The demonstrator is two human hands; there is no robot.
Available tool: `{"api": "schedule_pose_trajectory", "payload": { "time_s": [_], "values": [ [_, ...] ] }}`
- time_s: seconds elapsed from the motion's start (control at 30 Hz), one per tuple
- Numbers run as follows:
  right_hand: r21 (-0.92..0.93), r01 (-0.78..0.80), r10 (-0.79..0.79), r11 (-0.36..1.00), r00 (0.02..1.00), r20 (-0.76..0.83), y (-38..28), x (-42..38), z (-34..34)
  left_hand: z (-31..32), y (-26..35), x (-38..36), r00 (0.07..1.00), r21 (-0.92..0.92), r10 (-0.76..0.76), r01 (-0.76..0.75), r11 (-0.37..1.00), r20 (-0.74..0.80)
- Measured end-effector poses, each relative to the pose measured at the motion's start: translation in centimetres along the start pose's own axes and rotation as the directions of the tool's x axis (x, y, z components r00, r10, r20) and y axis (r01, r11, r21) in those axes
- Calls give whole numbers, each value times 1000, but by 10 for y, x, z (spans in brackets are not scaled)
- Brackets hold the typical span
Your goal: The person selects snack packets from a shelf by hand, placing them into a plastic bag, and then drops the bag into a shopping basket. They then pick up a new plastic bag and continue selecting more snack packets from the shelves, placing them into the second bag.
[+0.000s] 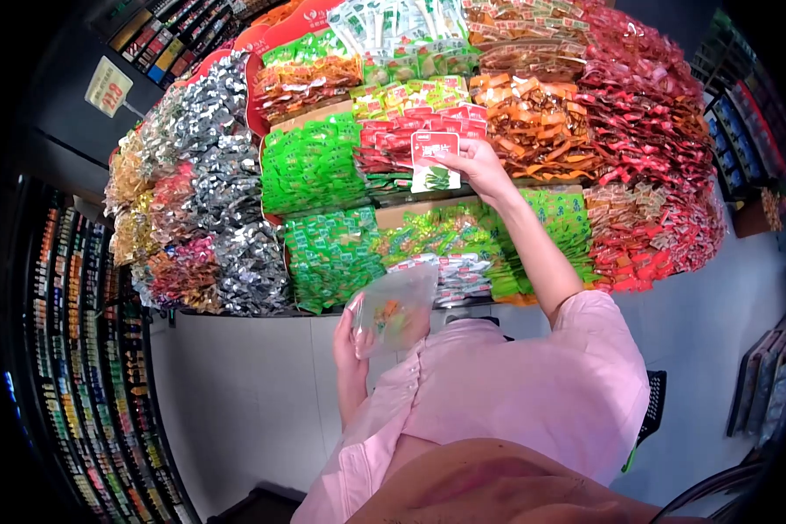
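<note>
My right hand (480, 168) pinches a small red-and-white snack packet (435, 166) by its right edge, holding it up in front of the stacked snacks. Green pods or leaves are printed on the packet's lower part. Behind it lies a pile of similar red packets (384, 144). Lower down, close to my body, my left hand (348, 336) grips a clear plastic bag (397, 310) at its left side. A few small orange and green items show through the bag; their kind is too blurred to tell.
Bright green packets (310, 162) lie left of centre, silver-wrapped pieces (227, 166) farther left, and orange packets (537, 122) to the right. A price sign (108, 86) stands at upper left. Tall stocked shelves (87, 349) line the left side. Stacked flat packs (764, 375) rest on the floor at right.
</note>
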State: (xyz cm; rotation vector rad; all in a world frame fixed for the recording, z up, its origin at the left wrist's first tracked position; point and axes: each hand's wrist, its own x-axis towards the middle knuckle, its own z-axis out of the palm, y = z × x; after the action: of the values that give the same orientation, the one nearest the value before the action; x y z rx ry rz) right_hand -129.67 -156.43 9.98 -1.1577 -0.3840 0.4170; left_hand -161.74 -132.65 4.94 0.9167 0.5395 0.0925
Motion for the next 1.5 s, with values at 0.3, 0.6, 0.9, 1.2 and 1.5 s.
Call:
{"api": "schedule_pose_trajectory", "payload": {
  "time_s": [0.3,0.6,0.9,1.2,1.5],
  "values": [
    [-44,-231,236,972,953,188,72,-88,93,-14,6,-20,999,30,-17,18,999,-35],
    [-6,-210,207,978,954,219,102,-120,118,-35,9,-25,999,23,-34,34,999,3],
    [-14,-224,221,974,943,247,88,-121,138,-53,9,-23,991,-50,-48,54,997,124],
    [-77,-205,219,976,883,416,123,-124,138,-39,15,-21,998,20,-66,65,998,23],
    [-584,225,213,780,782,585,169,-146,150,-42,14,-26,995,57,-101,100,993,17]
  ]
}}
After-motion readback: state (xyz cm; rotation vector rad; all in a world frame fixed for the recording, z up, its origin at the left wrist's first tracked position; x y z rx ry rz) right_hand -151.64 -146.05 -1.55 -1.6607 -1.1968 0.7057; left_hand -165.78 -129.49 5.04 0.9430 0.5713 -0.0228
